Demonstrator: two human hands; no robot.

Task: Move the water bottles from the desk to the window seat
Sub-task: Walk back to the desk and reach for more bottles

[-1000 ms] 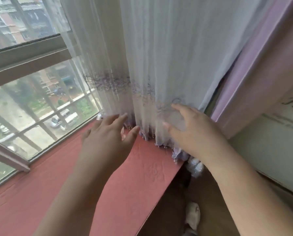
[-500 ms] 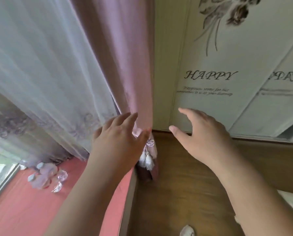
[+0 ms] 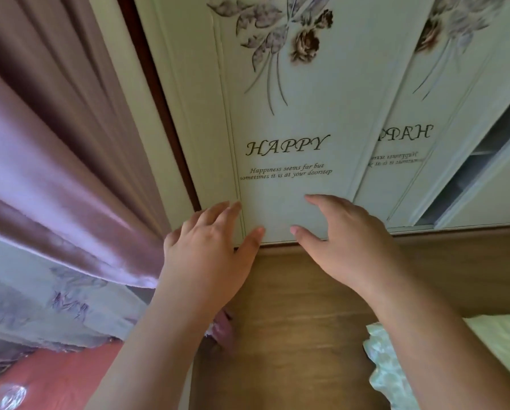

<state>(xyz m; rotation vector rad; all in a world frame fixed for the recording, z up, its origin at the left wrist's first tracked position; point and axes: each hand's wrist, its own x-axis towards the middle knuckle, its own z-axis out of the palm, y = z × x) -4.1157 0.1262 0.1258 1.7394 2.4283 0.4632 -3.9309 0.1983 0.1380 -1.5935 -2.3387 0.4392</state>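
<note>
My left hand (image 3: 209, 250) and my right hand (image 3: 342, 241) are held out in front of me, fingers spread and relaxed, holding nothing. They hover in front of a pale wardrobe door (image 3: 286, 113). The red window seat (image 3: 58, 377) shows at the bottom left. A clear plastic water bottle (image 3: 11, 395) lies on it in the corner of the view, partly cut off. The desk is out of view.
A pink curtain (image 3: 55, 161) and a sheer patterned curtain (image 3: 40, 306) hang at the left. The wardrobe's sliding door stands partly open at the right (image 3: 484, 161). Wooden floor (image 3: 292, 321) lies below, with a light green bedspread (image 3: 484, 356) at the lower right.
My view has swung right, from the window and seat to the wardrobe. Both hands stayed out in front, empty, and the bottles on the seat slid to the bottom left corner.
</note>
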